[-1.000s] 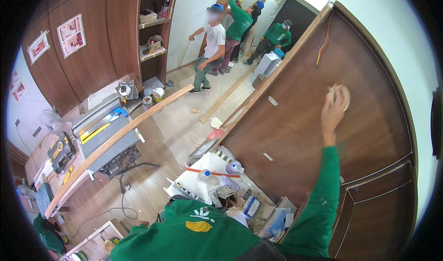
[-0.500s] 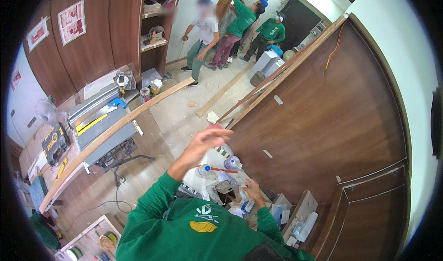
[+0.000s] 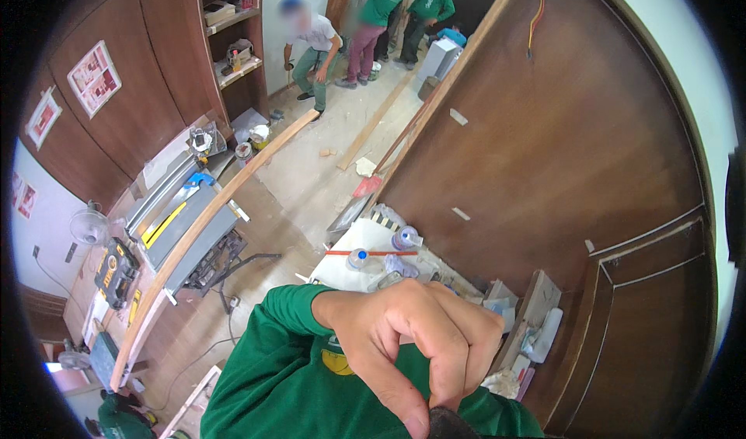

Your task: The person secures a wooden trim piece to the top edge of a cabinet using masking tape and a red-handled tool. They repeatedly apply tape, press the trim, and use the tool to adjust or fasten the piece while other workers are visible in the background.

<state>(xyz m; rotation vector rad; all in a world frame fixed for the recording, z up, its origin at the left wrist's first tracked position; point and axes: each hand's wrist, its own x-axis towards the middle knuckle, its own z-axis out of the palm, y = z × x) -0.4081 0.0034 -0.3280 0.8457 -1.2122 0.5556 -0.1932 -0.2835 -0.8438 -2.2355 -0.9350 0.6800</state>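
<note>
My left hand (image 3: pixel 420 330) is raised close in front of my chest, its fingers bent and closed. Thumb and forefinger meet at a dark, rounded thing (image 3: pixel 451 425) at the lower edge, mostly cut off, so its kind does not show. My right hand is out of sight; only the right green sleeve (image 3: pixel 505 416) shows. Beyond my left hand is a white-topped surface (image 3: pixel 330 270). On it stand a clear bottle with a blue cap (image 3: pixel 357 259) and another clear plastic bottle (image 3: pixel 405 238), with a thin red strip (image 3: pixel 338 252) lying beside them.
At left, a long wooden strip (image 3: pixel 221 204) lies across a table saw (image 3: pixel 186 241), near a handsaw (image 3: pixel 200 181) and a tool case (image 3: pixel 116 272). A large brown wooden panel (image 3: pixel 528 159) stands at right. Several people, including one in a white shirt (image 3: pixel 320 35), are at the back.
My left hand has come down and toward me, its outstretched fingers now closed at the dark thing. My right hand has left the view. The person in white bends lower.
</note>
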